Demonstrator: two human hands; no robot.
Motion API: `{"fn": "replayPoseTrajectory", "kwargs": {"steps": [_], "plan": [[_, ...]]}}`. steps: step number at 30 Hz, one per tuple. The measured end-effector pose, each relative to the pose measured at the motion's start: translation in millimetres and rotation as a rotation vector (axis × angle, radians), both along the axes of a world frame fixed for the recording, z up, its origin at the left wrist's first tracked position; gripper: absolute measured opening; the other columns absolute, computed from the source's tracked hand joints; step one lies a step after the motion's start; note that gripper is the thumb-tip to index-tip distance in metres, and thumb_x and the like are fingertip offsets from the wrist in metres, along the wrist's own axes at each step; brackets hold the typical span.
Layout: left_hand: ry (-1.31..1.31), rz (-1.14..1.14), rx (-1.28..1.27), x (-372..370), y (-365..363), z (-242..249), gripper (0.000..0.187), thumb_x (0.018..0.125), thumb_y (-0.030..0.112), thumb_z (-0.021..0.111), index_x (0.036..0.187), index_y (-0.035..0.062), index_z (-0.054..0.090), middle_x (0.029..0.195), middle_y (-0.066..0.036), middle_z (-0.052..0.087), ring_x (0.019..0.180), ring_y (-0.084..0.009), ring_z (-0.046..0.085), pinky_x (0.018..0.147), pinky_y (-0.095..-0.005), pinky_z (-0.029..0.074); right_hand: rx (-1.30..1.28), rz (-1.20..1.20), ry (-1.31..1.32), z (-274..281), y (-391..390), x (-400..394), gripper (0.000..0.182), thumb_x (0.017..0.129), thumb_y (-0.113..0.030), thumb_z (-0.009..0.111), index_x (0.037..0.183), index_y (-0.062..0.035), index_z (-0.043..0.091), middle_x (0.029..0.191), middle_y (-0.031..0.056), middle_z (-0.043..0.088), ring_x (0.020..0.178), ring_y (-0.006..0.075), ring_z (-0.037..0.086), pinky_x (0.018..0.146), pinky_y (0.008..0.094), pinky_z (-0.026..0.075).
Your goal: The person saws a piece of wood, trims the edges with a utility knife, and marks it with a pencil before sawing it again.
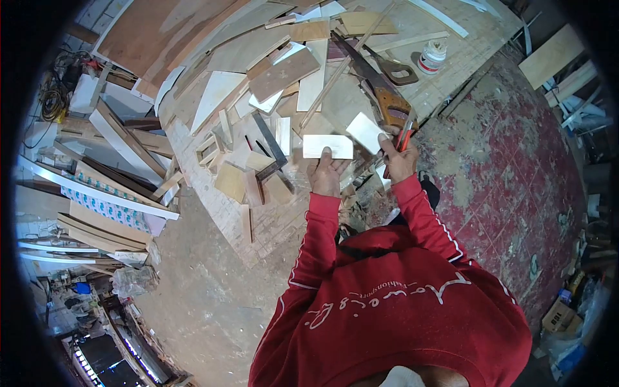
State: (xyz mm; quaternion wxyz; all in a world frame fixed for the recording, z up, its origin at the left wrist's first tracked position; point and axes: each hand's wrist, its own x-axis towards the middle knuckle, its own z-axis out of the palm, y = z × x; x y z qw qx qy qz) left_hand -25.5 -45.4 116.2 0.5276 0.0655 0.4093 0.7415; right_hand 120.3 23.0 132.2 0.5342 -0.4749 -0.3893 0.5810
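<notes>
My left hand (326,174) holds a white rectangular piece (327,146) flat, the thumb on its lower edge. In my right hand (401,160) are a second white piece (366,133), tilted, and a red-handled tool (405,137) whose type I cannot make out. The two pieces are close together above the worktable. Just beyond my right hand lies a handsaw (391,106) with a wooden handle. A dark metal square (271,143) rests on the table to the left of my left hand, among small wood offcuts (231,182).
Wood scraps, a brown board (284,74) and a second saw (394,68) cover the worktable (238,226). A white jar (432,57) stands near its right edge. Curved strips (103,193) are stacked at left; a cardboard box (560,317) sits at lower right.
</notes>
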Motion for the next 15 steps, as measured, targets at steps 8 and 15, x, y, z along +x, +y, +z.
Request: {"fn": "replayPoseTrajectory", "kwargs": {"steps": [8,15], "plan": [[0.250,-0.150,0.023,13,3,0,0.036,0.092,0.021,0.058,0.121,0.0033,0.046,0.109,-0.011,0.060,0.091,-0.0228,0.064,0.076,-0.0357,0.054,0.065,0.268,-0.226,-2,-3,-5,0.023,0.083,-0.016,0.068,0.098,0.0008,0.066,0.077,0.0028,0.063,0.069,0.0076,0.054,0.062,0.0219,0.044],[0.263,-0.108,-0.117,11,4,13,0.029,0.089,0.019,0.061,0.113,0.0056,0.051,0.096,-0.007,0.061,0.075,-0.0151,0.063,0.057,-0.0276,0.054,0.416,0.352,-0.503,-2,-10,-4,0.038,0.075,-0.017,0.075,0.106,-0.0007,0.062,0.083,0.0018,0.056,0.072,0.0116,0.052,0.066,0.0271,0.045]]}}
